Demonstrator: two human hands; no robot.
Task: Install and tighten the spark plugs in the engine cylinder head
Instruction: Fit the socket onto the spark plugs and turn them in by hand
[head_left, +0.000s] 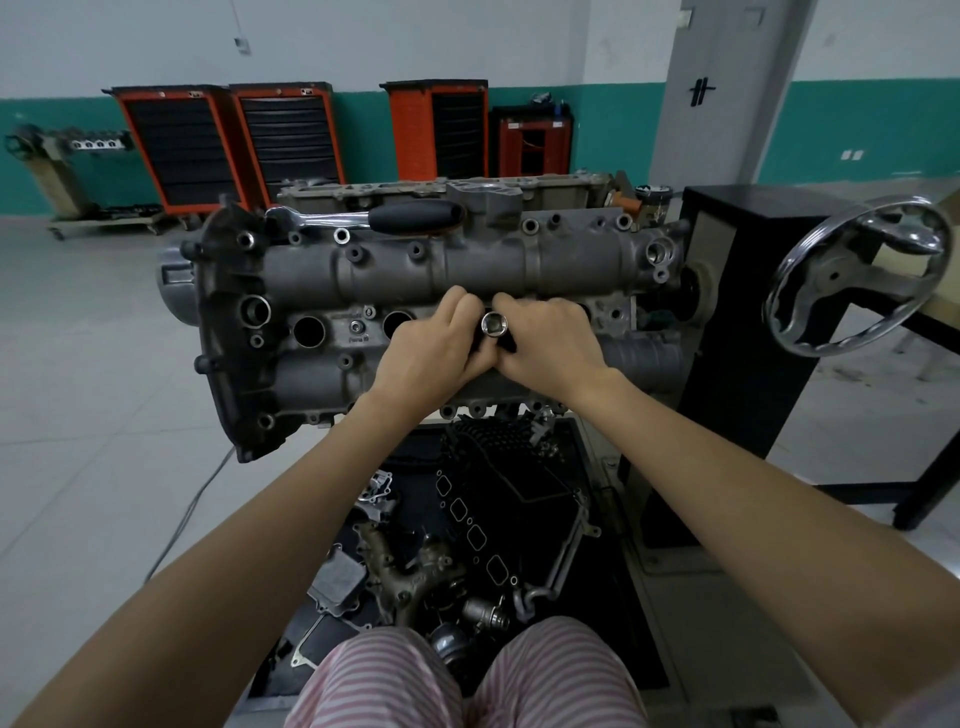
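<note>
Between hands (436, 343) (545, 338), socket (491, 323); spark plug hidden.

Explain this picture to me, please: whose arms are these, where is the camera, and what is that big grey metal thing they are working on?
The camera sits on a person's head, looking forward and down, so the two bare arms are their own. The grey block is an engine cylinder head on a stand, with round spark plug holes along its middle. The left hand and right hand meet over it, together holding a shiny socket. A ratchet wrench rests on top, unheld. Loose engine parts lie in a tray below. The hand wheel belongs to the stand.
</note>
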